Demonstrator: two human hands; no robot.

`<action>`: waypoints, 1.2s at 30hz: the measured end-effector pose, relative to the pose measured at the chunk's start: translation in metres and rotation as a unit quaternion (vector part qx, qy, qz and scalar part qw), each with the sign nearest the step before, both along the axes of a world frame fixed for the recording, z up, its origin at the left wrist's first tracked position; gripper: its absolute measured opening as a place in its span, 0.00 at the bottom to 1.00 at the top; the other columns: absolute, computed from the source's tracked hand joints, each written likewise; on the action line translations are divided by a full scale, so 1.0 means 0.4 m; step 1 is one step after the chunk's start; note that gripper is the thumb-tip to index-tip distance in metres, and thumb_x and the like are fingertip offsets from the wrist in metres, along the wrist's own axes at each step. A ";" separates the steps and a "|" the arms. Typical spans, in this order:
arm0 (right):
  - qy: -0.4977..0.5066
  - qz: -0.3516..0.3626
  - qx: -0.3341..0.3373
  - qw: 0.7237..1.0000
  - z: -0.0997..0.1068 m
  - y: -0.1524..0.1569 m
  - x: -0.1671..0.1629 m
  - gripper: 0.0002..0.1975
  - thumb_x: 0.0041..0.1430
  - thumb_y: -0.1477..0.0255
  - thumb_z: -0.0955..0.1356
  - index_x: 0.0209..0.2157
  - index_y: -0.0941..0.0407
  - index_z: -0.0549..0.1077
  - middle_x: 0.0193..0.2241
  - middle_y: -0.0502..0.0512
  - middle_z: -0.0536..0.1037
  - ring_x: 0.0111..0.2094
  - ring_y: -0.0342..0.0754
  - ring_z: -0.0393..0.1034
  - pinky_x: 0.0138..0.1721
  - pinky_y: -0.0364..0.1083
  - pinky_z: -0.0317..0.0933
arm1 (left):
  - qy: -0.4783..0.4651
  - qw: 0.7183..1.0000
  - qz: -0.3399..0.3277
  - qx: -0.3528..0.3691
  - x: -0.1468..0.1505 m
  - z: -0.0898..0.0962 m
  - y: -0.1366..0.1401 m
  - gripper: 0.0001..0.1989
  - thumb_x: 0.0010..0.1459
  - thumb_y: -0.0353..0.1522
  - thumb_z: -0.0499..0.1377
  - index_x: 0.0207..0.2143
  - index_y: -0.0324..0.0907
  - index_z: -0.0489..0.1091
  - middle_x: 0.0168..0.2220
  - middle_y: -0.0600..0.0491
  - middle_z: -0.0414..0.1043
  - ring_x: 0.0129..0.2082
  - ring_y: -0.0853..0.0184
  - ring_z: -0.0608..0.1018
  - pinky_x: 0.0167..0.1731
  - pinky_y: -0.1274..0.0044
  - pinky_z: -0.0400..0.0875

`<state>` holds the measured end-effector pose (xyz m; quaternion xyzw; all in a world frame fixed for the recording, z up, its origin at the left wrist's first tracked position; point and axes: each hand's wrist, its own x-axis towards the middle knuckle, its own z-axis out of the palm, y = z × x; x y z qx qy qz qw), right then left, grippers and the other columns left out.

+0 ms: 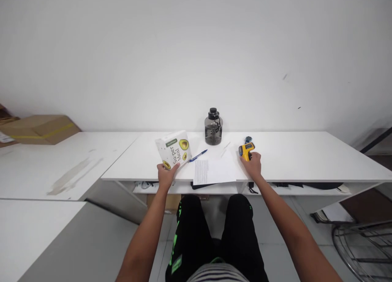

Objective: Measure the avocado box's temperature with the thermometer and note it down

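My left hand (166,176) is closed on the lower edge of a white box (173,150) printed with avocados and the words "Su-per Meal", tilted above the desk. In my right hand (252,165) is a yellow and black infrared thermometer gun (246,149), its front end turned to the left. Between the hands, a printed sheet of paper (214,172) lies at the desk's front edge. A blue pen (198,156) rests just right of the box. Behind the paper stands a dark see-through water jug (213,127), upright and partly filled.
The white desk (294,155) runs along a white wall. A small dark blue object (248,139) lies behind the thermometer gun. At the far left a cardboard box (43,129) sits on the adjoining table. Cables and dark items fill the shelf below. A metal-framed chair (364,245) stands at right.
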<state>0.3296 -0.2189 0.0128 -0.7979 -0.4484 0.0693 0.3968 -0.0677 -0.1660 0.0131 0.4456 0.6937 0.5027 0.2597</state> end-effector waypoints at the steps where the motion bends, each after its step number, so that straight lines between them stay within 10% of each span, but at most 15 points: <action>1: 0.007 -0.002 0.043 0.999 -0.004 -0.016 -0.008 0.32 0.54 0.58 0.68 0.56 0.60 0.62 0.57 0.69 0.63 0.53 0.57 0.66 0.52 0.49 0.62 | -0.076 0.997 -0.001 0.033 -0.003 0.004 -0.008 0.28 0.40 0.43 0.69 0.36 0.45 0.57 0.40 0.50 0.71 0.43 0.59 0.76 0.45 0.65 0.72; 5: 0.085 0.008 0.174 0.981 -0.007 -0.092 -0.079 0.35 0.57 0.54 0.65 0.60 0.59 0.57 0.57 0.67 0.65 0.54 0.56 0.64 0.51 0.51 0.63 | -0.306 0.942 0.025 0.135 0.002 0.031 -0.068 0.25 0.41 0.35 0.68 0.36 0.44 0.56 0.42 0.51 0.72 0.43 0.65 0.77 0.46 0.66 0.74; 9: 0.303 0.123 0.244 0.913 0.040 -0.170 -0.189 0.24 0.61 0.49 0.62 0.49 0.52 0.64 0.40 0.55 0.73 0.34 0.47 0.71 0.36 0.47 0.67 | -0.373 0.909 -0.005 0.185 0.016 0.081 -0.174 0.24 0.42 0.34 0.69 0.38 0.44 0.58 0.45 0.50 0.73 0.46 0.64 0.77 0.48 0.66 0.74; 15: 0.409 0.411 0.126 0.805 0.200 -0.277 -0.275 0.23 0.58 0.46 0.65 0.36 0.53 0.67 0.29 0.50 0.72 0.21 0.41 0.64 0.21 0.42 0.60 | -0.393 0.906 -0.100 0.122 0.067 0.169 -0.321 0.26 0.38 0.38 0.70 0.40 0.44 0.66 0.45 0.49 0.76 0.50 0.57 0.76 0.46 0.67 0.75; 21: 0.288 0.526 0.055 0.799 0.304 -0.348 -0.277 0.22 0.61 0.48 0.64 0.35 0.54 0.67 0.28 0.49 0.70 0.23 0.42 0.64 0.25 0.43 0.61 | -0.416 0.896 -0.143 0.070 0.106 0.229 -0.400 0.29 0.35 0.35 0.73 0.41 0.42 0.66 0.45 0.48 0.78 0.46 0.57 0.79 0.44 0.70 0.74; 36: 0.140 0.554 0.062 0.819 0.356 -0.439 -0.230 0.33 0.61 0.44 0.61 0.57 0.52 0.68 0.33 0.54 0.74 0.31 0.47 0.68 0.33 0.44 0.66 | -0.327 0.910 -0.239 0.090 0.097 0.249 -0.473 0.32 0.37 0.35 0.73 0.42 0.44 0.59 0.44 0.46 0.78 0.42 0.57 0.80 0.40 0.68 0.77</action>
